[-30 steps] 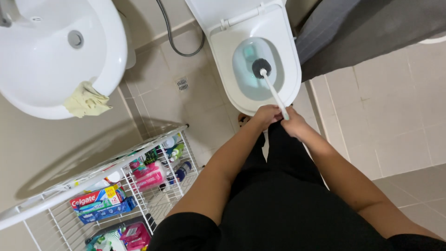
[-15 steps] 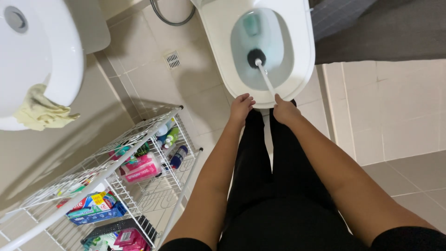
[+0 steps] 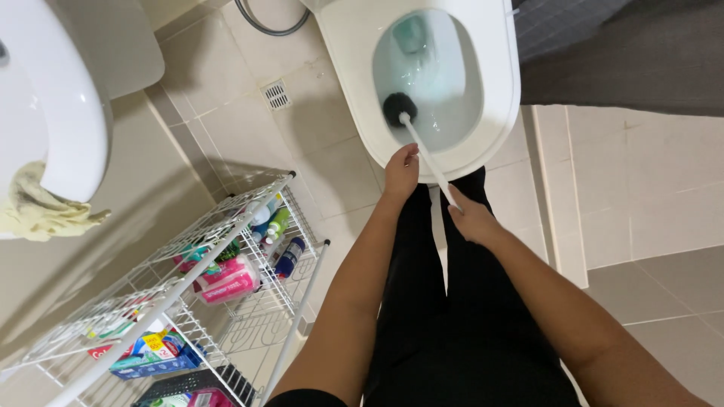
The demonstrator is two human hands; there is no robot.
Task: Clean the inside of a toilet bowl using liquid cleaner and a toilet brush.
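Right hand [image 3: 471, 217] is clenched round the near end of the white plastic toilet brush [image 3: 422, 151]; its black head sits inside the white ceramic toilet bowl [image 3: 498, 90], at the far side. Left hand [image 3: 401, 169] rests loosely beside the handle; whether it grips cannot be told. White wire rack [image 3: 226, 249] stands near left.

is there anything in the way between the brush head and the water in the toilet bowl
Nothing visible. The brush runs from both hands, left hand and right hand, straight over the toilet rim, and its dark head already sits inside the open bowl at the water's near edge.
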